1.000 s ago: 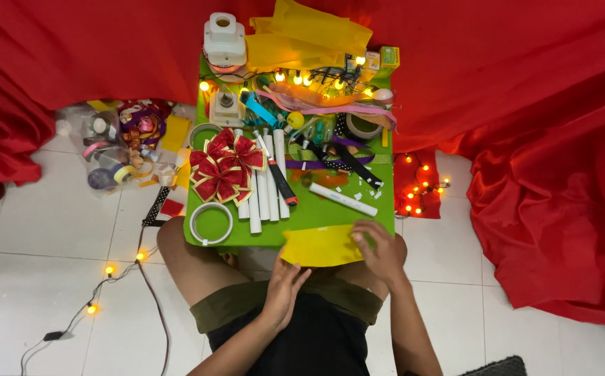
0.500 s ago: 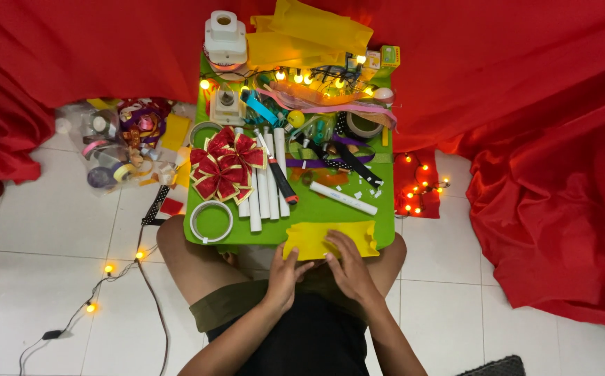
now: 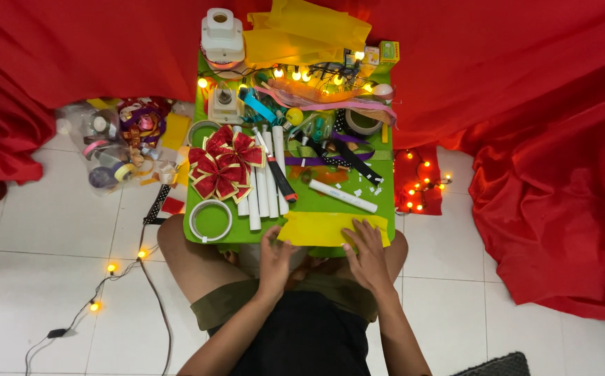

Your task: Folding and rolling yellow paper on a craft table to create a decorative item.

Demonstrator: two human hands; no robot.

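A yellow sheet (image 3: 323,229) is laid flat along the near edge of the green table (image 3: 379,209), right of its middle, with its near rim hanging just over the person's lap. The sheet is pressed down by the right hand (image 3: 367,252), whose fingers are spread flat on its right part, so no closed grip is made there. The left end of the sheet is met by the left hand (image 3: 275,257), fingers extended and loosely together at the sheet's near-left corner; whether the edge is pinched cannot be told.

Just beyond the sheet a white stick (image 3: 343,196) is seen lying at a slant. To the left of it a row of white tubes (image 3: 262,182) is set side by side, and a red bow with gold trim (image 3: 223,164) is placed at their left. A white ring (image 3: 210,220) is found at the near-left corner of the table. At the far end, yellow fabric (image 3: 302,29) and a white device (image 3: 222,33) are stacked among small lit bulbs. Red cloth (image 3: 539,132) is draped around the table, and a clear bag of ribbons (image 3: 118,143) is left on the tiled floor at the left
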